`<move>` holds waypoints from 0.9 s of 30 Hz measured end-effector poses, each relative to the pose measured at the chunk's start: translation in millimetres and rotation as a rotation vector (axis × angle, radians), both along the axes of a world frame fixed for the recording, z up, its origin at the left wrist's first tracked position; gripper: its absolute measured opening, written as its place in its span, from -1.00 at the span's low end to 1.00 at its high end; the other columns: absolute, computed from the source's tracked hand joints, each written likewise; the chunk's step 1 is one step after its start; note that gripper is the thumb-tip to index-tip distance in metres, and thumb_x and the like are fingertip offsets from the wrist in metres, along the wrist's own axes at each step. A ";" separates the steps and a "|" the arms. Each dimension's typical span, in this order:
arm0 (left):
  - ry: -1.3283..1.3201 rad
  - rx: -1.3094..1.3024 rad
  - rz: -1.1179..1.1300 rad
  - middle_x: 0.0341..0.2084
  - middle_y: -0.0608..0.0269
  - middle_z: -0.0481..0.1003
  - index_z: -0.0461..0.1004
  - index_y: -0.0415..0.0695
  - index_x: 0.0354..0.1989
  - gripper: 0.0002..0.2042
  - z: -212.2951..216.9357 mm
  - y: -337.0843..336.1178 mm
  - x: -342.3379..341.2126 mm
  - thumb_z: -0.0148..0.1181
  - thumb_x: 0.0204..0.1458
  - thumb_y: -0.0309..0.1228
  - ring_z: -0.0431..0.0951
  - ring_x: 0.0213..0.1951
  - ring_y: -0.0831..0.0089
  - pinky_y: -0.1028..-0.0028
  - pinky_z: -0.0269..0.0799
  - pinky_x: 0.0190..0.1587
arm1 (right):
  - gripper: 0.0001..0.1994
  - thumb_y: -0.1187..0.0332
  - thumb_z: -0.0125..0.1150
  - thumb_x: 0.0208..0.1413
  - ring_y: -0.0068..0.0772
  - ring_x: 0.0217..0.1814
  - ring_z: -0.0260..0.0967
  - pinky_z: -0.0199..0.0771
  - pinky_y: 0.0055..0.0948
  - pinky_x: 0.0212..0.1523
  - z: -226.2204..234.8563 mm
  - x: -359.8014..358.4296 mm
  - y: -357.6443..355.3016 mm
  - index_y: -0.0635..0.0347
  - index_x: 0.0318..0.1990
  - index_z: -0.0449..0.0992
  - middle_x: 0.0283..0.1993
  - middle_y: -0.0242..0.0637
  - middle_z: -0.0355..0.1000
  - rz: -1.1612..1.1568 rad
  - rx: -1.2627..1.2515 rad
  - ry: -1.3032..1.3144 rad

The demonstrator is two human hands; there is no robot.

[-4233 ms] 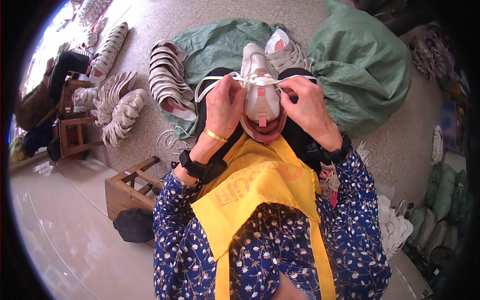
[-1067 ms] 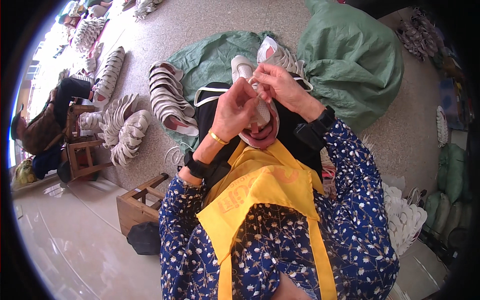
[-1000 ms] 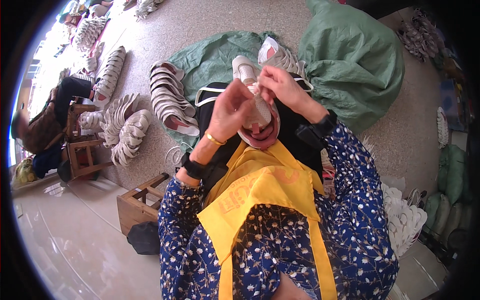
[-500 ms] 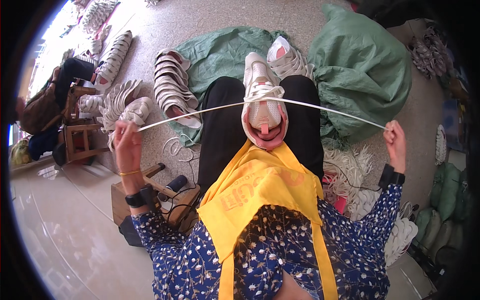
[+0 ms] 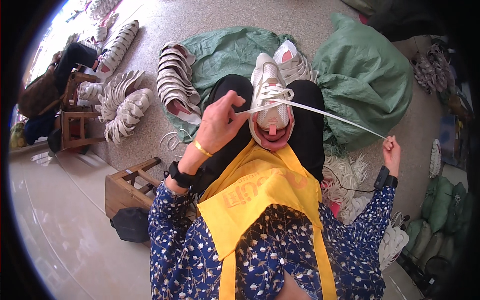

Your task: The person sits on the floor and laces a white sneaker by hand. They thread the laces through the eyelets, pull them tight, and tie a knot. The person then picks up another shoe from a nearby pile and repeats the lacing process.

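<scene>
A white and pink shoe upper [image 5: 270, 117] rests between my knees, its toe pointing away from me and its pink lining and pull tab towards me. A flat white shoelace [image 5: 330, 116] crosses its throat and forms a small loop there. Out to the right, my right hand [image 5: 391, 154] pinches one end of the lace, drawn fairly straight. Close beside the shoe's left side is my left hand [image 5: 217, 125], fingers bent, with the other, short length of lace running into them.
Stacked shoe uppers [image 5: 176, 82] stand on the left, more [image 5: 292, 62] beyond my right knee. Green sacks [image 5: 365, 85] lie ahead and right. Loose white laces [image 5: 350, 172] are heaped by my right side. A wooden stool [image 5: 127, 190] is at left; another person sits at far left.
My left hand has come in from far left to beside the shoe, shortening the lace on that side. My right hand stays far out, slightly lower. A loop now shows at the shoe's throat.
</scene>
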State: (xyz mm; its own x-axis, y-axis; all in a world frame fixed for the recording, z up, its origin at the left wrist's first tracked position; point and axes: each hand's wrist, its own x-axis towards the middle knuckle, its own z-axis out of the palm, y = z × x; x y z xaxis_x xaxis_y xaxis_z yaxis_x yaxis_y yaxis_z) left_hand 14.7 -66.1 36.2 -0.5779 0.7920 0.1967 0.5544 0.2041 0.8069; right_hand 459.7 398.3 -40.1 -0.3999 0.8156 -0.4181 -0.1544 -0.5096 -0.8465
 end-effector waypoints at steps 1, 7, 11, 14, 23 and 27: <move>-0.009 -0.009 -0.004 -0.47 0.29 0.47 0.49 -0.21 -0.15 -0.77 -1.8 2.7 1.8 0.39 0.06 -0.50 0.39 -0.57 0.58 0.52 0.32 -0.50 | -0.82 0.37 0.04 0.44 -0.67 -0.51 0.09 0.15 -0.60 -0.52 -0.6 -7.6 -10.0 0.18 -0.27 0.33 -0.38 -0.41 0.27 0.049 0.033 -0.086; -0.030 -0.008 0.002 -0.63 0.31 0.39 0.43 -0.19 -0.28 -0.82 -1.5 9.3 7.7 0.36 0.07 -0.49 0.33 -0.64 0.55 0.48 0.23 -0.55 | -0.82 0.29 0.23 0.35 -0.77 -0.54 0.27 0.27 -0.71 -0.53 53.7 -125.2 -100.6 0.24 -0.18 0.57 -0.36 -0.44 0.53 0.617 0.383 -0.703; -0.049 0.004 0.020 -0.62 0.32 0.37 0.41 -0.19 -0.31 -0.83 -4.4 13.1 9.2 0.35 0.08 -0.52 0.30 -0.63 0.57 0.49 0.23 -0.55 | -0.82 0.41 0.35 0.23 -0.82 -0.51 0.30 0.31 -0.73 -0.48 71.1 -225.5 -156.8 0.21 -0.05 0.63 -0.25 -0.47 0.58 0.699 0.757 -0.429; -0.064 0.006 0.028 -0.63 0.33 0.36 0.40 -0.20 -0.33 -0.83 -4.2 14.8 10.0 0.33 0.09 -0.53 0.29 -0.62 0.60 0.51 0.23 -0.54 | -0.79 0.44 0.36 0.15 -0.59 -0.46 0.44 0.44 -0.58 -0.40 98.0 -292.2 -199.7 0.29 -0.08 0.59 -0.13 -0.35 0.58 0.849 1.103 -0.277; -0.159 0.026 0.038 -0.63 0.39 0.38 0.38 -0.21 -0.35 -0.83 -7.6 16.6 11.6 0.30 0.14 -0.54 0.31 -0.59 0.69 0.56 0.24 -0.52 | -0.81 0.55 0.28 0.07 -0.17 -0.32 0.55 0.52 -0.31 -0.28 99.6 -337.5 -211.3 0.32 -0.14 0.58 -0.28 -0.11 0.56 1.156 1.393 -0.241; -0.178 0.036 0.042 -0.63 0.40 0.39 0.38 -0.22 -0.36 -0.84 -10.1 20.0 11.2 0.29 0.16 -0.53 0.31 -0.58 0.71 0.58 0.24 -0.51 | -0.88 0.53 0.25 0.06 0.05 -0.30 0.58 0.55 -0.20 -0.25 111.0 -334.7 -210.7 0.38 -0.26 0.57 -0.39 0.01 0.55 1.159 1.233 -0.298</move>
State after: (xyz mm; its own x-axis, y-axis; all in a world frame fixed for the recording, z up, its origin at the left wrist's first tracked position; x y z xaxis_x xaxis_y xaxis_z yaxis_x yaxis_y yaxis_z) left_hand 25.9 -46.0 26.0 -0.6382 0.7611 0.1156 0.3934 0.1934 0.8988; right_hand 125.0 187.6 70.8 -0.9984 0.0517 0.0219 0.0199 0.6906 -0.7229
